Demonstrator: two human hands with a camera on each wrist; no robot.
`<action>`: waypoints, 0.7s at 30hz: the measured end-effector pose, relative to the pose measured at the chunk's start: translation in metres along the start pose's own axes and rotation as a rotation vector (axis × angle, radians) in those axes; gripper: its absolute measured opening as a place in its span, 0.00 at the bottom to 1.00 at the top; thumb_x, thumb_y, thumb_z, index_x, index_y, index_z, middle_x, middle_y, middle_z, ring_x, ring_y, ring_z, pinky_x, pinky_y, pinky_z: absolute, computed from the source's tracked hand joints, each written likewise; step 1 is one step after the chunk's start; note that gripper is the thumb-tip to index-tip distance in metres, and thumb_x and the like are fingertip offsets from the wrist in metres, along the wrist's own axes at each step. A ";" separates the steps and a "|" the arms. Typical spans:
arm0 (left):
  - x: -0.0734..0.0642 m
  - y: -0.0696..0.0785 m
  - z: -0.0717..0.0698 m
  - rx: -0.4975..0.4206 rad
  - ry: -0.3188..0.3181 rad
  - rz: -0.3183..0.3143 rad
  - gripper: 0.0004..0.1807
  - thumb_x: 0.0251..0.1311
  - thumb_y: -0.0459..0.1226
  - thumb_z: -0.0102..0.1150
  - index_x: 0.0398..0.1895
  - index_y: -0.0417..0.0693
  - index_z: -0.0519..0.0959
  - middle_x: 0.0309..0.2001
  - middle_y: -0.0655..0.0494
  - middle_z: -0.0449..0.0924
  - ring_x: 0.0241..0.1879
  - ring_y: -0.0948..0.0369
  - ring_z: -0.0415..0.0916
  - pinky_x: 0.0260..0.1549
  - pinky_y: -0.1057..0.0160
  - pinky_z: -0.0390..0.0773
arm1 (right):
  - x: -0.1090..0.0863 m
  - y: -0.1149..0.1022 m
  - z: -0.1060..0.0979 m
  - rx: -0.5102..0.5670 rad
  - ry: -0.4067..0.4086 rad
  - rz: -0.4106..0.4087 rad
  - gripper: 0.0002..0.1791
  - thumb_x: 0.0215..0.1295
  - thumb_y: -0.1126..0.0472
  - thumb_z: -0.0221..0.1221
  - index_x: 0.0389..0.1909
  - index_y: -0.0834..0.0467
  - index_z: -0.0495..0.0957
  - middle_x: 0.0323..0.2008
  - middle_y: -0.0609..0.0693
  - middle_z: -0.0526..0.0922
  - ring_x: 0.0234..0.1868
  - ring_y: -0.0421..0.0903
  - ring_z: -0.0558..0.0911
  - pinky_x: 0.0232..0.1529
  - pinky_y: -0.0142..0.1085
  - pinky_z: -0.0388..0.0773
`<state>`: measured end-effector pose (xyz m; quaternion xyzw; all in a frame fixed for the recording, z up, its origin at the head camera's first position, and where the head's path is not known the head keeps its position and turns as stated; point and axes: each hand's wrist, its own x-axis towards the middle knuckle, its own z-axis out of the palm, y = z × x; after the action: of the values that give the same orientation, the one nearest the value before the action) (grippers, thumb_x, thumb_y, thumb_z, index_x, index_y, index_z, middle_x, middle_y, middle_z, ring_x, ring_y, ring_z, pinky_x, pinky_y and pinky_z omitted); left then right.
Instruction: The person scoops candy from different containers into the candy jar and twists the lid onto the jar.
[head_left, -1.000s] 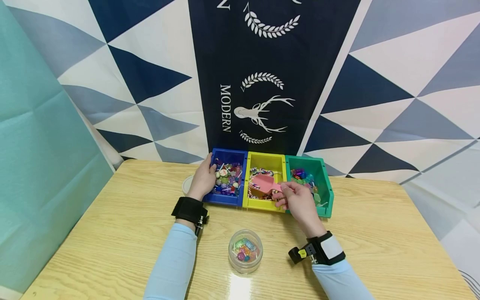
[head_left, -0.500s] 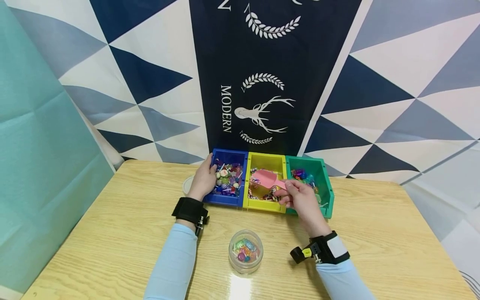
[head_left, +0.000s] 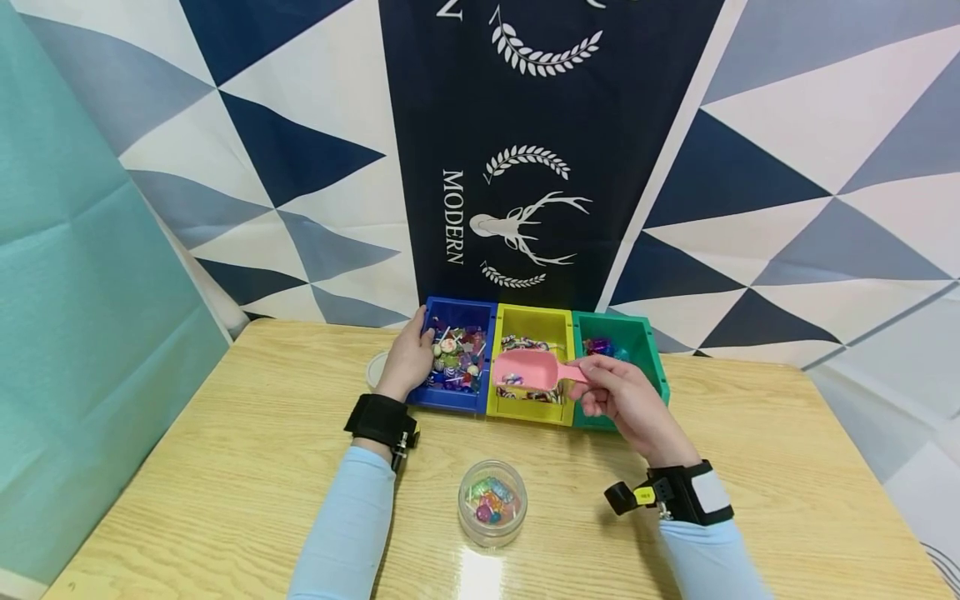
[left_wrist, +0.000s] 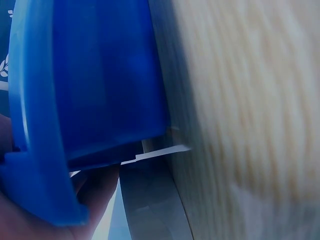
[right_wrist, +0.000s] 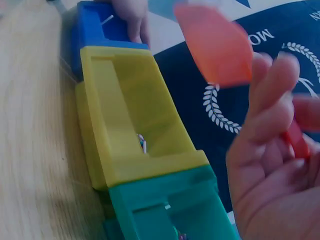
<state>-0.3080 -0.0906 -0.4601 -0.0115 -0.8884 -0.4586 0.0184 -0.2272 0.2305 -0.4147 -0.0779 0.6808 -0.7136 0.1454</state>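
Observation:
My right hand pinches the handle of a pink scoop, held level over the yellow bin. A few small striped candies lie near the scoop's front edge. In the right wrist view the scoop shows well above the bins. My left hand grips the left side wall of the blue bin, thumb over the rim. Up close in the left wrist view, fingers wrap that blue wall. Mixed wrapped candies and lollipops fill the blue bin's bottom.
A green bin with shiny candies adjoins the yellow one, partly hidden by my right hand. Nearer on the wooden table stands a clear round jar holding colourful candies. A whitish disc lies by my left hand.
The scoop has come up out of the candies in the yellow bin, and my right hand has shifted rightward and nearer to me with it. My left hand stays on the blue bin.

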 end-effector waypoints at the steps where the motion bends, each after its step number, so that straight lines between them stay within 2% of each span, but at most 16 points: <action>1: 0.000 0.000 0.000 0.001 0.003 -0.001 0.30 0.81 0.38 0.36 0.81 0.50 0.46 0.78 0.45 0.51 0.75 0.48 0.52 0.73 0.53 0.56 | -0.001 -0.001 -0.001 0.002 -0.031 0.000 0.18 0.79 0.54 0.50 0.53 0.65 0.76 0.29 0.51 0.85 0.23 0.39 0.78 0.28 0.27 0.80; 4: 0.001 0.000 0.000 0.004 0.008 -0.002 0.30 0.80 0.38 0.36 0.81 0.49 0.47 0.78 0.45 0.51 0.75 0.48 0.52 0.73 0.51 0.56 | -0.003 -0.003 -0.002 0.000 -0.132 -0.008 0.14 0.78 0.56 0.52 0.49 0.63 0.79 0.29 0.52 0.85 0.22 0.40 0.79 0.26 0.26 0.80; 7: 0.001 0.000 0.001 0.002 0.007 -0.006 0.30 0.80 0.38 0.36 0.81 0.49 0.47 0.78 0.45 0.51 0.75 0.48 0.52 0.73 0.51 0.56 | -0.005 -0.004 -0.002 -0.044 -0.246 -0.024 0.14 0.77 0.59 0.53 0.49 0.66 0.79 0.29 0.53 0.85 0.21 0.40 0.79 0.24 0.26 0.79; 10: 0.001 0.000 0.001 -0.001 0.008 -0.006 0.30 0.80 0.38 0.36 0.81 0.49 0.47 0.78 0.45 0.51 0.75 0.49 0.51 0.73 0.52 0.56 | -0.007 -0.007 0.000 -0.161 -0.364 -0.058 0.14 0.77 0.62 0.53 0.49 0.70 0.78 0.28 0.56 0.84 0.20 0.40 0.78 0.22 0.27 0.78; 13: 0.001 0.000 0.001 -0.001 0.011 -0.001 0.30 0.80 0.38 0.36 0.81 0.49 0.47 0.78 0.45 0.51 0.75 0.49 0.51 0.73 0.52 0.55 | -0.009 -0.012 0.002 -0.290 -0.460 -0.078 0.12 0.76 0.63 0.54 0.48 0.69 0.79 0.27 0.61 0.82 0.19 0.43 0.77 0.22 0.30 0.79; 17: 0.002 -0.002 0.001 0.002 0.011 0.001 0.30 0.80 0.39 0.36 0.81 0.50 0.46 0.78 0.45 0.51 0.75 0.49 0.51 0.73 0.52 0.55 | -0.014 -0.018 0.007 -0.413 -0.515 -0.066 0.10 0.75 0.61 0.55 0.47 0.63 0.81 0.28 0.67 0.81 0.18 0.56 0.76 0.20 0.34 0.80; 21: 0.002 -0.003 0.002 -0.003 0.009 -0.001 0.30 0.81 0.39 0.36 0.81 0.50 0.46 0.78 0.46 0.51 0.75 0.49 0.51 0.73 0.53 0.55 | -0.019 -0.026 0.013 -0.461 -0.518 -0.048 0.10 0.74 0.60 0.57 0.47 0.59 0.83 0.29 0.64 0.83 0.19 0.61 0.76 0.21 0.36 0.81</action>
<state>-0.3106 -0.0909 -0.4634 -0.0091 -0.8877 -0.4598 0.0221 -0.2076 0.2250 -0.3864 -0.3030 0.7628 -0.5007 0.2750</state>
